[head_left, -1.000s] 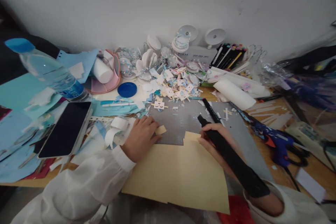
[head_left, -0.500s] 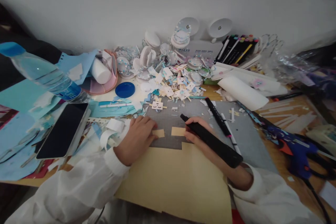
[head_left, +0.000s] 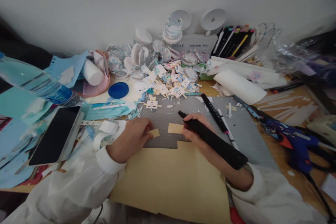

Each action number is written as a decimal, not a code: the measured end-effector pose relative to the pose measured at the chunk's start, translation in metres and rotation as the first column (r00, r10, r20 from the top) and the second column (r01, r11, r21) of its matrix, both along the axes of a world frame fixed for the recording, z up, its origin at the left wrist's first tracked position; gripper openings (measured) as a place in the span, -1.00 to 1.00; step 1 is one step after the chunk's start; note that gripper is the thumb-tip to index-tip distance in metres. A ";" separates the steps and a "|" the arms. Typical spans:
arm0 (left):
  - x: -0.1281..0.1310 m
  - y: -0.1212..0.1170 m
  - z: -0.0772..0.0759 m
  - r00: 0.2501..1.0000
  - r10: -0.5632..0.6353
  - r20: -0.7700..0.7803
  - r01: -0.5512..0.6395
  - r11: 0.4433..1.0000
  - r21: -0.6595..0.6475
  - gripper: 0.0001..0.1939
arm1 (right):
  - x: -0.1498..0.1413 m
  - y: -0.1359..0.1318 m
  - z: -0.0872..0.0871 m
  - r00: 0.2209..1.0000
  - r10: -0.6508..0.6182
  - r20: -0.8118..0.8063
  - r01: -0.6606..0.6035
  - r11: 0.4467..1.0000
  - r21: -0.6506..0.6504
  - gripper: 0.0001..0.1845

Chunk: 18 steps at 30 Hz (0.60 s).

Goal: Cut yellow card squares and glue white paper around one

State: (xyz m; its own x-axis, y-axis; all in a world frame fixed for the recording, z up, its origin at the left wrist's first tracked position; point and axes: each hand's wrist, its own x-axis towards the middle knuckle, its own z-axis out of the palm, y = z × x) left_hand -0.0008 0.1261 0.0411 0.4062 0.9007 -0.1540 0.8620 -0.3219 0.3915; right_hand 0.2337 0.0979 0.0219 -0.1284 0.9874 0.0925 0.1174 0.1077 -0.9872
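Between the thumb and fingers of my left hand [head_left: 133, 135] is a small pale-yellow paper piece [head_left: 154, 133], low over the grey cutting mat [head_left: 164, 141]. My right hand [head_left: 201, 131] is closed around a black utility knife [head_left: 214, 140], its tip pointing up and left. A second yellow paper strip [head_left: 175, 128] lies by my right fingertips; whether they touch it I cannot tell. Nearer me, a large yellow paper sheet [head_left: 170, 178] with a notch in its far edge covers the front. A small paper face figure [head_left: 152, 104] lies beyond my left hand.
A heap of small paper face figures [head_left: 175, 80] sits at the back. To the left are a phone [head_left: 55, 136], a water bottle [head_left: 39, 80] and paper scraps. A black-and-pink marker [head_left: 214, 112], a white roll [head_left: 240, 84] and a blue glue gun [head_left: 294, 140] lie right.
My left hand has lifted slightly and drawn its fingers in, with the small paper piece tilted in them. The view has shifted slightly; the knife stays in my right hand.
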 end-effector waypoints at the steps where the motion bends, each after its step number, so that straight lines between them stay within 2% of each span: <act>1: 0.000 0.000 0.001 1.000 -0.012 0.016 0.012 1.000 0.000 -0.96 | 0.000 0.000 0.001 1.000 0.006 0.001 -0.006 1.000 0.013 -0.77; 6: 0.002 -0.009 0.018 0.988 -0.063 0.144 0.063 0.998 0.002 -0.95 | -0.001 -0.003 0.010 0.993 0.096 0.072 -0.102 0.990 0.093 -0.82; 9: 0.007 -0.017 0.033 0.945 -0.043 0.325 0.087 0.989 -0.120 -0.91 | -0.003 -0.005 0.012 0.985 0.138 0.103 -0.154 0.974 0.164 -0.83; 12: 0.011 -0.022 0.043 0.889 0.002 0.458 0.132 0.956 -0.261 -0.90 | -0.005 -0.007 0.009 0.988 0.143 0.060 -0.152 0.968 0.200 -0.79; 15: 0.013 -0.025 0.047 0.863 0.044 0.503 0.154 0.926 -0.345 -0.84 | -0.006 -0.008 0.006 0.990 0.143 0.011 -0.142 0.967 0.211 -0.76; 18: 0.015 -0.025 0.046 0.875 0.038 0.483 0.144 0.931 -0.334 -0.84 | -0.006 -0.009 0.006 0.989 0.147 0.022 -0.149 0.964 0.220 -0.75</act>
